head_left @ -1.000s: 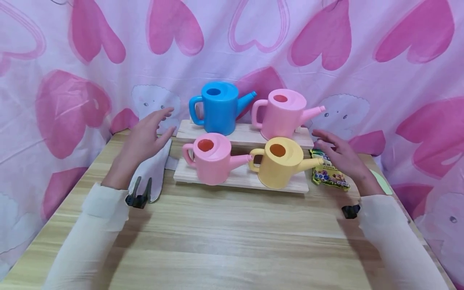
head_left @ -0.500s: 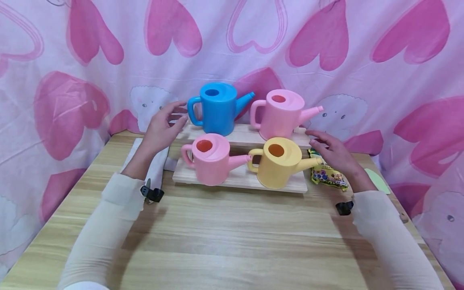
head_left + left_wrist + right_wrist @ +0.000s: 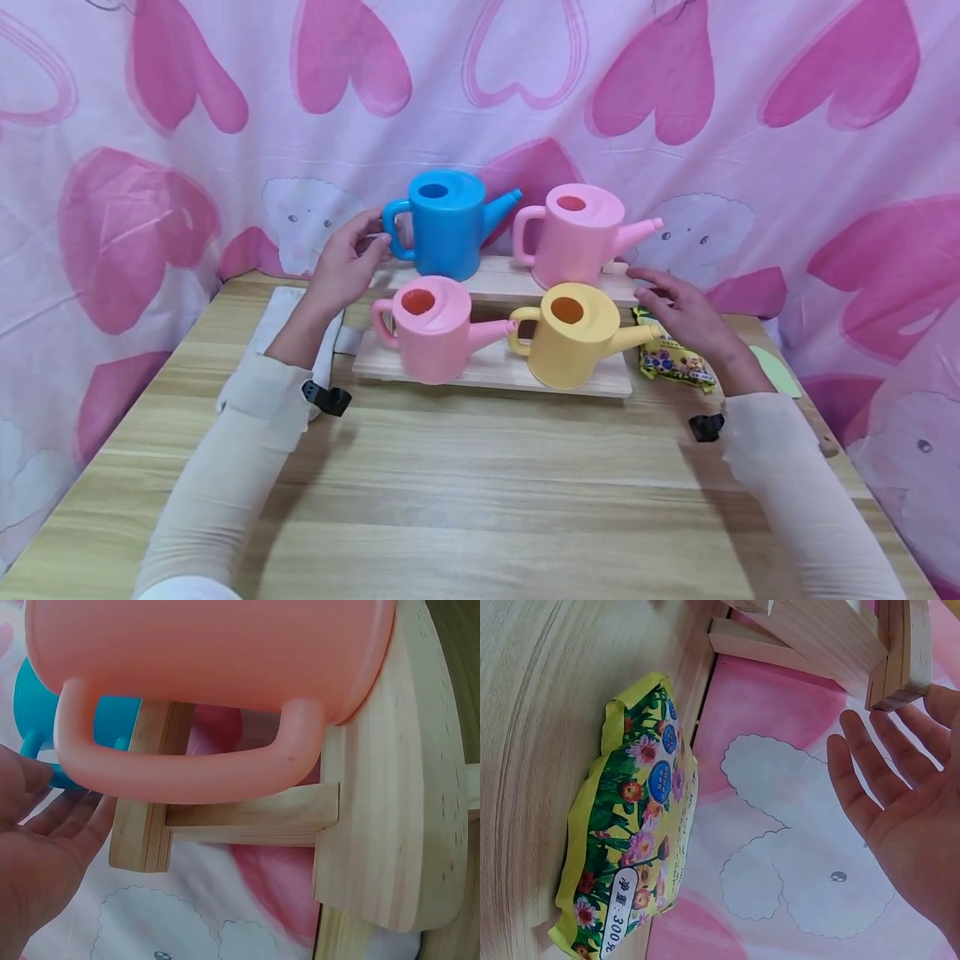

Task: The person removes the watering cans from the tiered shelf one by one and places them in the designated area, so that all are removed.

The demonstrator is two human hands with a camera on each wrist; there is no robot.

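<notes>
Four-cornered on a two-step wooden stand (image 3: pixel 495 379) are several watering cans. The blue watering can (image 3: pixel 450 229) and a pink watering can (image 3: pixel 577 242) occupy the upper step; another pink watering can (image 3: pixel 438 342) and a yellow watering can (image 3: pixel 570 350) are on the lower one. My left hand (image 3: pixel 347 265) reaches the upper step's left end, thumb beside the blue can's handle; whether it touches the handle I cannot tell. Loosely extended fingers of my right hand (image 3: pixel 911 795) meet the upper step's right end (image 3: pixel 900 667). Neither hand grips anything.
Right of the stand lies a yellow packet (image 3: pixel 675 362) printed with flowers. A pale green flat piece (image 3: pixel 776 371) lies beyond it, partly behind the right arm. White cloth (image 3: pixel 277 321) lies under the left forearm. A heart-patterned curtain (image 3: pixel 450 83) hangs close behind the stand.
My left hand has moved right and in toward the upper step and the blue can's handle. My right hand has come slightly left to the step's other end. The cans stay put.
</notes>
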